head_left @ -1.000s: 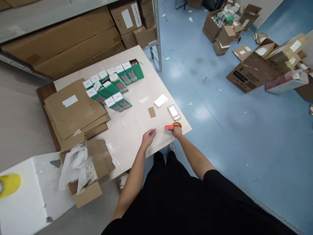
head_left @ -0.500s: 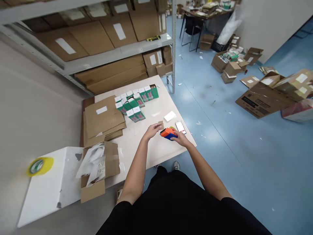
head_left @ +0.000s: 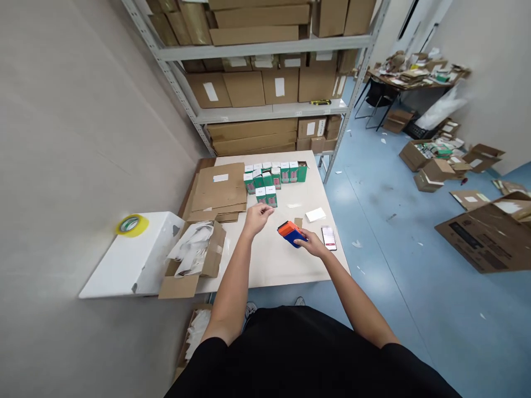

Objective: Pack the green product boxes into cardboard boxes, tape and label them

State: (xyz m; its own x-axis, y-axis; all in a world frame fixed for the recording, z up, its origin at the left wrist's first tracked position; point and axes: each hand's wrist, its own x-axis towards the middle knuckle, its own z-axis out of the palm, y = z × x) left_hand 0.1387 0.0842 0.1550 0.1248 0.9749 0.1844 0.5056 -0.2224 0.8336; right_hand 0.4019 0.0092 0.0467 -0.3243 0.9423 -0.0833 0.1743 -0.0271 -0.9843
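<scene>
My right hand [head_left: 313,242] is closed around an orange-and-blue hand-held tool [head_left: 292,234], whose exact kind is unclear. Its far end points up and left over the white table [head_left: 269,268]. To the left, my left hand [head_left: 257,217] is raised over the table with its fingers drawn together; anything between the fingertips is too small to make out. Just beyond it stand two green-and-white boxes [head_left: 266,197], with several similar boxes [head_left: 274,175] in rows behind. A small brown piece [head_left: 298,222] lies beside the tool. A phone [head_left: 329,238] rests right of my right hand.
Flattened cardboard [head_left: 219,193] is stacked on the table's left. An open carton [head_left: 213,251] holds white paper, next to a white block [head_left: 124,260] bearing a yellow tape roll [head_left: 131,225]. A white card [head_left: 316,214] lies near the right edge. Metal shelving [head_left: 265,113] rises behind.
The camera view has swung left and up. My left hand has moved away from the tool, and its fingers have drawn together. The right hand keeps hold of the tool.
</scene>
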